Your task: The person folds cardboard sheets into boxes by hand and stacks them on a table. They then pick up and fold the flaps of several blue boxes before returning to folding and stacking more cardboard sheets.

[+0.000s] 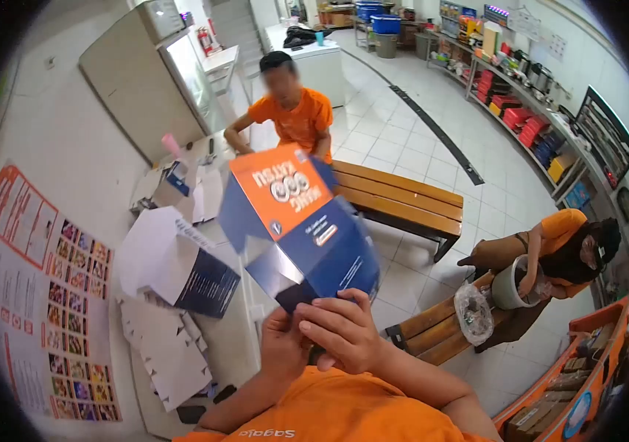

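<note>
A blue and orange printed cardboard box, partly folded, is held up in front of my chest. My left hand grips its lower corner with curled fingers. Beside it, my right hand has its fingers bent over the same corner, close to my left hand. Left of the box, a white and blue carton lies on the white table. Below that carton is a stack of flat white cardboard pieces.
Across the table sits a person in orange, near a wooden bench. At right, another person reaches into a grey bucket by a plastic bag. An orange rack stands at lower right.
</note>
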Motion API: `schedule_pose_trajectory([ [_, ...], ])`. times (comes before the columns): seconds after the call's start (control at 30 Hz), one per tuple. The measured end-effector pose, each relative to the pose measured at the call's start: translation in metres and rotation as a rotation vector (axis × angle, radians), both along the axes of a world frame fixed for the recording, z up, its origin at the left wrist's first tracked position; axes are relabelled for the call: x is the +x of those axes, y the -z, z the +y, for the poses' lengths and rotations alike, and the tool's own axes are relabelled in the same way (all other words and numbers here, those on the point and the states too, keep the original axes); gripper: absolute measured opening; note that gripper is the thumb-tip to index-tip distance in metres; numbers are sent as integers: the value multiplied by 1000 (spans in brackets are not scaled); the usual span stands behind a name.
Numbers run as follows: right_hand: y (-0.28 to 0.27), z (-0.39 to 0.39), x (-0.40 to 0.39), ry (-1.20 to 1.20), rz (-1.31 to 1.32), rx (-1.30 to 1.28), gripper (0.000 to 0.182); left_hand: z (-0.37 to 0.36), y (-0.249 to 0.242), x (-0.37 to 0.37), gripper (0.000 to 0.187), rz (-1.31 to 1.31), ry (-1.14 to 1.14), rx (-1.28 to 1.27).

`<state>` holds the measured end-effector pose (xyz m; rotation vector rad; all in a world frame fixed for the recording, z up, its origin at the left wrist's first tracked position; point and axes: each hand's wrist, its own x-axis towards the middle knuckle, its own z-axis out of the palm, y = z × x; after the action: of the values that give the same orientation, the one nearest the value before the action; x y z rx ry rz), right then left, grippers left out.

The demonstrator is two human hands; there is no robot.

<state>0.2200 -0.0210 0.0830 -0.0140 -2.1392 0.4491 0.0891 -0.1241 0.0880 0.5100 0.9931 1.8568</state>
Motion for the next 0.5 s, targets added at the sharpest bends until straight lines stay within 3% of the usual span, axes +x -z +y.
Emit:
schedule_pose_trajectory([
  [0.1, 12, 17, -3, -39, -37, -149, 62, 28, 32, -16, 19, -72, 81, -63],
  [0.17, 15, 27, -6, -102, -154, -157, 67, 51, 34, -38, 20, -296, 48, -212],
  [0.3, 42, 49, -32, 132, -144, -170, 57, 77, 46, -63, 16, -463, 239, -200],
  [0.33, 42, 56, -39, 202, -123, -190, 52, 81, 33, -59, 18, -454, 226, -225],
  [0.43, 37, 73, -64, 356, -205, -190, 52, 95, 72, -79, 19, -290, 309, -77],
  [0.5, 38, 75, -74, 384, -169, -217, 51, 113, 60, -96, 20, -358, 305, -102],
])
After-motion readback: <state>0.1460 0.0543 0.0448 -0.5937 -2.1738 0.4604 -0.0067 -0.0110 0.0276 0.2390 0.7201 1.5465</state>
